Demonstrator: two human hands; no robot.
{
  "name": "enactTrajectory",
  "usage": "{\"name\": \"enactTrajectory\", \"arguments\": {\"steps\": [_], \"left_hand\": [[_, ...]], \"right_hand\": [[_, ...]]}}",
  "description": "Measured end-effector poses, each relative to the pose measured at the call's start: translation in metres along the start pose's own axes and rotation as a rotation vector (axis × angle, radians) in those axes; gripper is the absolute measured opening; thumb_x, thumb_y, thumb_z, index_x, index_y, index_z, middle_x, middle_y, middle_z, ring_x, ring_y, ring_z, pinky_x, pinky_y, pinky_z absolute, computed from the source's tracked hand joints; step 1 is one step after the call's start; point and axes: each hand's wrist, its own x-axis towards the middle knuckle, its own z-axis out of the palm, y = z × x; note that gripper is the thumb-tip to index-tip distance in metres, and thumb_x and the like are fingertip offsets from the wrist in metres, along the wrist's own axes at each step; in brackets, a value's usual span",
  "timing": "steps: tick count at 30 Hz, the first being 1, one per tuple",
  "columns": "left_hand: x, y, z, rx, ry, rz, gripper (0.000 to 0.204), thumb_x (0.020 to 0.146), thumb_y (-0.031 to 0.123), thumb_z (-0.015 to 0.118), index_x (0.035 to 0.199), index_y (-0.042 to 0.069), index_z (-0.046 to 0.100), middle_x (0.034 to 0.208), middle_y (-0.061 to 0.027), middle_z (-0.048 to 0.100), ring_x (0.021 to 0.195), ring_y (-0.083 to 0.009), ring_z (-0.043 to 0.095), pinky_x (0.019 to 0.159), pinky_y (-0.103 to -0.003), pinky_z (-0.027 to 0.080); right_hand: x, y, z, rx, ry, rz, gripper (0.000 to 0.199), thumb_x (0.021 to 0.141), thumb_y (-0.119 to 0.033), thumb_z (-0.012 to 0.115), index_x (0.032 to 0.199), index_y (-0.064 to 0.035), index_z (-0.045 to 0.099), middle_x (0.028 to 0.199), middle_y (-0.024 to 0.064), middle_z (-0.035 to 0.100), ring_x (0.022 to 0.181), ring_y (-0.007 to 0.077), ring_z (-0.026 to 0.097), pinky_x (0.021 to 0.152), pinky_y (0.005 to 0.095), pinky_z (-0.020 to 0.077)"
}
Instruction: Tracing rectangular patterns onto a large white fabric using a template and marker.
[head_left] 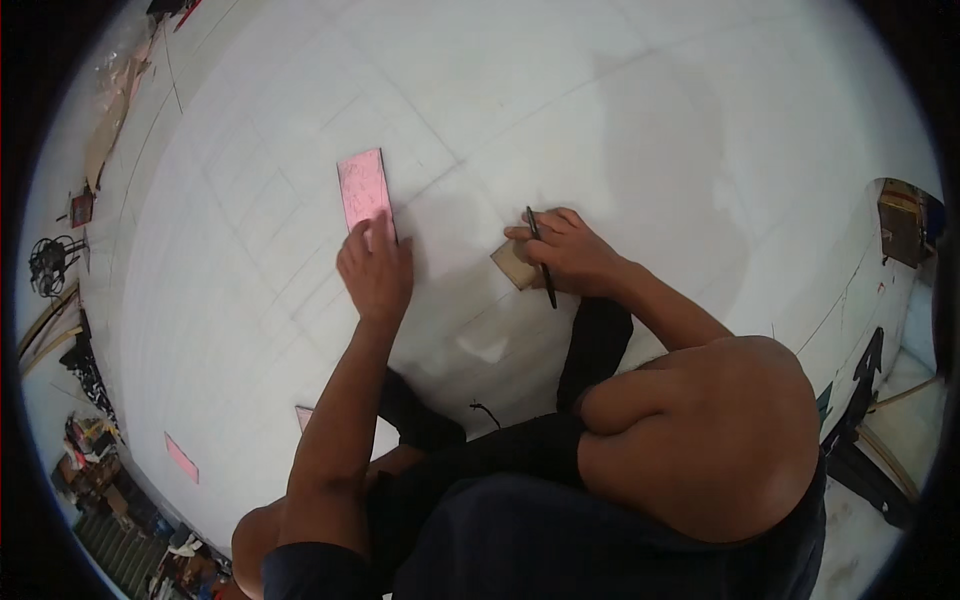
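A pink rectangular piece with dark edges and faint line marks [362, 185] lies flat on the white floor, ahead and left of centre. My left hand [376, 278] rests at its near end, fingertips on the piece and thumb apart beside it; these fingers are open. To the right, my right hand [578, 252] is closed on a slim black pen [543, 262], which slants across its fingers. Under and beside that hand is a small tan, flat, square-cornered piece [512, 264]. The hand covers part of it, so I cannot tell whether the fingers touch it.
A second pink piece [182, 458] lies at the lower left, and a pink corner [304, 416] shows beside my left forearm. Thin lines mark the white floor [480, 110]. Black cables [52, 266] sit at the left rim; a brown box [900, 222] stands at the right.
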Motion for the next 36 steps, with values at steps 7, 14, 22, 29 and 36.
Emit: {"name": "enactTrajectory", "arguments": {"steps": [7,14,22,29,36], "left_hand": [[-0.036,0.069,-0.008,-0.338,-0.19,0.093,0.039,0.082,0.026,0.077,0.118,0.013,0.069,0.11,-0.0075,0.059,0.105,-0.0288,0.056,0.091,-0.045,0.043],[-0.049,0.1,0.007,-0.233,-0.175,0.052,0.041,0.081,0.032,0.079,0.12,0.022,0.071,0.113,-0.007,0.059,0.106,-0.0275,0.054,0.094,-0.043,0.042],[-0.053,0.107,0.019,-0.295,-0.134,0.047,0.043,0.081,0.034,0.08,0.122,0.028,0.072,0.117,-0.0065,0.058,0.109,-0.0288,0.052,0.096,-0.044,0.04],[-0.054,0.106,0.022,-0.276,-0.083,0.044,0.043,0.081,0.034,0.08,0.122,0.028,0.072,0.114,-0.0063,0.057,0.105,-0.0283,0.051,0.095,-0.044,0.04],[-0.059,0.108,0.027,-0.289,-0.121,0.018,0.042,0.083,0.033,0.079,0.123,0.026,0.072,0.101,-0.0058,0.053,0.096,-0.0259,0.049,0.092,-0.042,0.038]], "right_hand": [[-0.004,0.022,-0.007,0.169,0.1,0.043,0.037,0.078,-0.018,0.084,0.094,-0.0117,0.052,0.138,0.0091,0.062,0.131,0.031,0.051,0.105,0.0434,0.0397],[-0.009,0.008,0.003,0.292,0.424,0.337,0.034,0.085,-0.016,0.08,0.096,-0.0078,0.049,0.122,0.0143,0.067,0.111,0.033,0.062,0.095,0.0441,0.0483],[-0.044,0.016,0.011,0.479,0.668,0.61,0.026,0.095,-0.019,0.071,0.104,-0.004,0.051,0.111,0.0127,0.067,0.1,0.0248,0.066,0.085,0.0367,0.0537],[-0.051,0.013,0.013,0.639,0.672,0.643,0.024,0.104,-0.02,0.054,0.119,-0.0023,0.046,0.097,0.008,0.058,0.089,0.0153,0.057,0.083,0.0328,0.049],[-0.041,0.008,0.007,0.596,0.631,0.64,0.029,0.104,-0.023,0.05,0.123,-0.0006,0.051,0.094,0.005,0.057,0.087,0.012,0.054,0.083,0.0313,0.0472]]}}
